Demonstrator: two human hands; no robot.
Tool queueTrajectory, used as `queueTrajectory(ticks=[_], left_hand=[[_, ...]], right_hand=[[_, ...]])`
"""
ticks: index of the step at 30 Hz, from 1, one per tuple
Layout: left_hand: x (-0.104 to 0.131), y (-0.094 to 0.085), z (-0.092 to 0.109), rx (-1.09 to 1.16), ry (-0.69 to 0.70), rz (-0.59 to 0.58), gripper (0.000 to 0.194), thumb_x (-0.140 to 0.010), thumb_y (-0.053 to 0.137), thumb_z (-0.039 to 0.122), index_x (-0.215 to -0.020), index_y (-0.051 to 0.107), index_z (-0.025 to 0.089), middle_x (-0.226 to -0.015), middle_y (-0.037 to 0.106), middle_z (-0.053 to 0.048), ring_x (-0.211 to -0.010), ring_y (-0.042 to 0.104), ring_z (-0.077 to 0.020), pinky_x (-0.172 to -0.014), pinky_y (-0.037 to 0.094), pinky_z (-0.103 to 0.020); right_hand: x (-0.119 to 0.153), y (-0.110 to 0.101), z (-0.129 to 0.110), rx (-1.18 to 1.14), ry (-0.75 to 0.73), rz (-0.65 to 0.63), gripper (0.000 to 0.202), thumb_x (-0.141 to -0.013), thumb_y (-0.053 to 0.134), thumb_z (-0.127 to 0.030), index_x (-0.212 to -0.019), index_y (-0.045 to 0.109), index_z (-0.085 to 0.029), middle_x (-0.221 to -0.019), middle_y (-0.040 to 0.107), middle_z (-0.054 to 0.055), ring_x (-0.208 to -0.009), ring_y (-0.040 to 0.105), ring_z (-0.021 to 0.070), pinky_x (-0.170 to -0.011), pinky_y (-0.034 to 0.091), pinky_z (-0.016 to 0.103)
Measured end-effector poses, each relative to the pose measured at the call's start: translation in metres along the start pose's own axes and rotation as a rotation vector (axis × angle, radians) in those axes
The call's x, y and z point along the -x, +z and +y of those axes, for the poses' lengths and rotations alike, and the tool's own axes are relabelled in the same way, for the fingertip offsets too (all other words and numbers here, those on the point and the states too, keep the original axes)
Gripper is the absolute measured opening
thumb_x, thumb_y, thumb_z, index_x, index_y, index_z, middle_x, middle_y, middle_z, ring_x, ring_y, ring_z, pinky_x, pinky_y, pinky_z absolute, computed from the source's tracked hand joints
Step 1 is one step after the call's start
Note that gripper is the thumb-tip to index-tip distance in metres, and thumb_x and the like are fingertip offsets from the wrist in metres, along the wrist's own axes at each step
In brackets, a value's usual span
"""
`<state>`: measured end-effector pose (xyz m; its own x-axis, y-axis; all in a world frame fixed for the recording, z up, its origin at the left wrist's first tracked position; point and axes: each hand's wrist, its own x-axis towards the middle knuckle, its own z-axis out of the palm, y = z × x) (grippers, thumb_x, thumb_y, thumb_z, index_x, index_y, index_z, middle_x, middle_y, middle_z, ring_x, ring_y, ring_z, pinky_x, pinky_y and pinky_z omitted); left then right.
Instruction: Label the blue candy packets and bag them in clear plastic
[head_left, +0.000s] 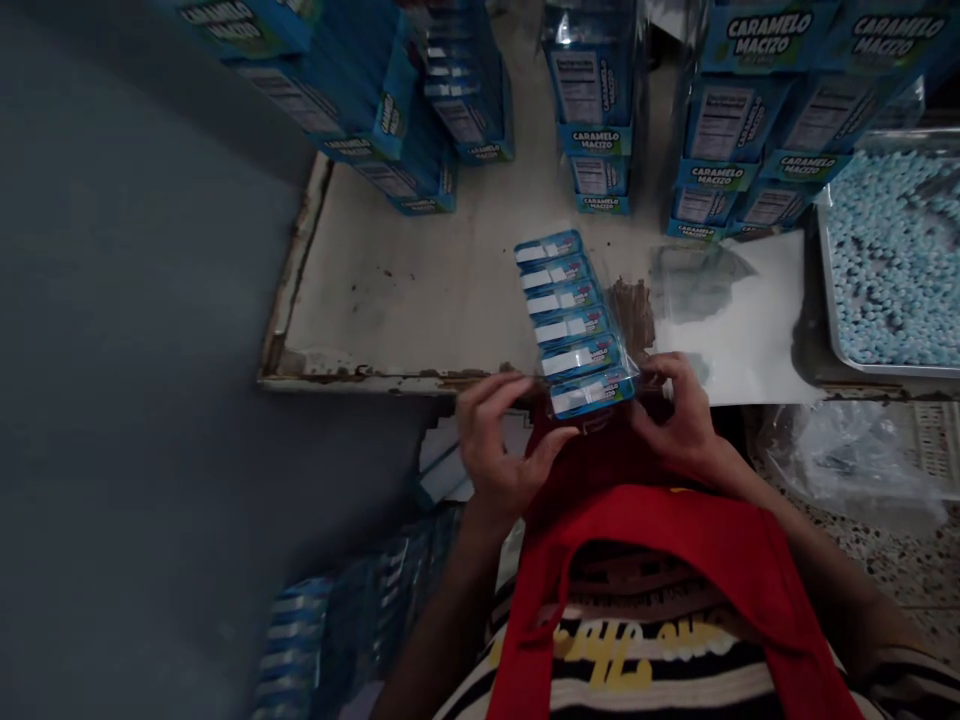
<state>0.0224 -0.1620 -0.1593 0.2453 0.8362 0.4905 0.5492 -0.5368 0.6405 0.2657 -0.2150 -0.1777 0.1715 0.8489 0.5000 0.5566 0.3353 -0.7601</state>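
- The row of six small blue boxes with white labels, wrapped in clear plastic film [576,325], lies tilted a little on the worn, pale bench [420,300]; its near end reaches over the chipped front edge, towards the person.
- The left hand [499,440] is at the near left corner of this row. In its grip the fingers and the thumb stand apart, with the corner between them — whether they press on it, I cannot tell.
- The right hand [682,420] is at the near right corner, with bent fingers beside the clear film; if its grip is clamped on the film, I cannot tell.
- Just to the right of the row there is a rough brown patch [634,310], and farther right a flat white sheet [772,310].
- Behind the row stand tall stacks of blue boxes printed "CARAMELO MACIZO" [720,110].
- At the far right, a shallow metal tray [829,290] holds many light-blue pieces [892,260].
- Below the bench — crumpled clear plastic [840,450].
- The person wears a red apron [645,510].
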Motion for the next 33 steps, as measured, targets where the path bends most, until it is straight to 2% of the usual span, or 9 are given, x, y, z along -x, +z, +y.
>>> queueTrajectory(ticks=[4, 10, 13, 17, 20, 26, 29, 31, 33], left_hand=[[0.008, 0.005, 0.004, 0.139, -0.104, -0.021, 0.043, -0.088, 0.084, 0.031, -0.126, 0.064, 0.022, -0.121, 0.067, -0.009, -0.106, 0.073, -0.0222, -0.087, 0.066, -0.035], [0.026, 0.012, 0.005, 0.058, -0.199, 0.022, 0.019, -0.093, 0.072, 0.02, -0.11, 0.064, 0.021, -0.094, 0.071, -0.001, -0.079, 0.072, -0.014, -0.074, 0.061, -0.025], [0.026, 0.018, 0.005, -0.036, -0.129, 0.169, 0.014, -0.097, 0.068, 0.025, -0.108, 0.063, 0.021, -0.094, 0.069, -0.003, -0.084, 0.072, -0.0165, -0.077, 0.062, -0.03], [0.011, 0.022, -0.003, -0.188, 0.212, 0.335, 0.029, -0.094, 0.073, 0.023, -0.118, 0.057, 0.024, -0.109, 0.072, -0.008, -0.103, 0.076, -0.022, -0.088, 0.067, -0.039], [0.0, 0.01, -0.013, -0.276, 0.473, 0.229, 0.03, -0.093, 0.077, 0.018, -0.117, 0.06, 0.025, -0.112, 0.078, -0.008, -0.101, 0.079, -0.0206, -0.088, 0.067, -0.035], [-0.028, -0.022, -0.002, -0.299, 0.665, 0.003, 0.02, -0.094, 0.078, 0.022, -0.114, 0.076, 0.027, -0.11, 0.084, -0.005, -0.094, 0.082, -0.0193, -0.086, 0.068, -0.03], [-0.048, -0.023, 0.017, -0.156, 0.645, 0.028, 0.015, -0.09, 0.082, 0.021, -0.104, 0.077, 0.025, -0.104, 0.084, -0.004, -0.088, 0.081, -0.0182, -0.083, 0.067, -0.029], [-0.056, -0.017, 0.029, -0.075, 0.533, 0.031, 0.006, -0.089, 0.08, 0.021, -0.091, 0.076, 0.024, -0.092, 0.082, -0.001, -0.079, 0.079, -0.0167, -0.077, 0.066, -0.03], [-0.059, -0.011, 0.038, -0.052, 0.4, 0.032, 0.011, -0.091, 0.076, 0.022, -0.081, 0.072, 0.024, -0.082, 0.079, 0.001, -0.073, 0.076, -0.0157, -0.073, 0.063, -0.031]], right_hand=[[-0.01, 0.007, 0.0, -0.029, 0.188, 0.008, 0.042, -0.085, 0.062, -0.014, -0.124, 0.055, -0.027, -0.094, 0.069, -0.001, -0.077, 0.065, 0.0156, -0.068, 0.055, 0.029], [0.008, 0.007, -0.003, -0.199, 0.368, -0.049, 0.012, -0.101, 0.06, -0.028, -0.113, 0.06, -0.025, -0.093, 0.071, 0.0, -0.076, 0.068, 0.0146, -0.068, 0.056, 0.028], [0.022, 0.008, -0.004, -0.037, 0.212, 0.012, 0.026, -0.095, 0.066, -0.024, -0.12, 0.06, -0.026, -0.103, 0.073, 0.005, -0.089, 0.072, 0.0207, -0.077, 0.062, 0.036], [0.015, 0.007, -0.009, 0.108, -0.096, 0.043, 0.069, -0.087, 0.065, -0.013, -0.151, 0.044, -0.027, -0.137, 0.064, 0.015, -0.127, 0.065, 0.0308, -0.095, 0.063, 0.048], [-0.002, 0.004, -0.017, 0.163, -0.173, -0.081, 0.075, -0.088, 0.062, -0.01, -0.156, 0.04, -0.031, -0.143, 0.06, 0.013, -0.131, 0.062, 0.031, -0.102, 0.06, 0.051], [-0.028, -0.012, -0.037, 0.238, -0.19, -0.211, 0.069, -0.085, 0.063, -0.017, -0.151, 0.045, -0.027, -0.128, 0.066, 0.011, -0.114, 0.064, 0.0322, -0.098, 0.056, 0.051], [-0.037, -0.019, -0.05, 0.28, -0.159, -0.216, 0.055, -0.087, 0.065, -0.028, -0.141, 0.053, -0.025, -0.124, 0.066, 0.011, -0.113, 0.061, 0.0335, -0.099, 0.053, 0.052], [-0.042, -0.018, -0.059, 0.328, -0.141, -0.179, 0.046, -0.088, 0.067, -0.031, -0.133, 0.059, -0.026, -0.127, 0.065, 0.011, -0.118, 0.059, 0.0343, -0.102, 0.049, 0.052], [-0.046, -0.011, -0.065, 0.399, -0.156, -0.15, 0.035, -0.09, 0.069, -0.029, -0.125, 0.063, -0.026, -0.126, 0.067, 0.01, -0.118, 0.059, 0.0329, -0.102, 0.046, 0.05]])
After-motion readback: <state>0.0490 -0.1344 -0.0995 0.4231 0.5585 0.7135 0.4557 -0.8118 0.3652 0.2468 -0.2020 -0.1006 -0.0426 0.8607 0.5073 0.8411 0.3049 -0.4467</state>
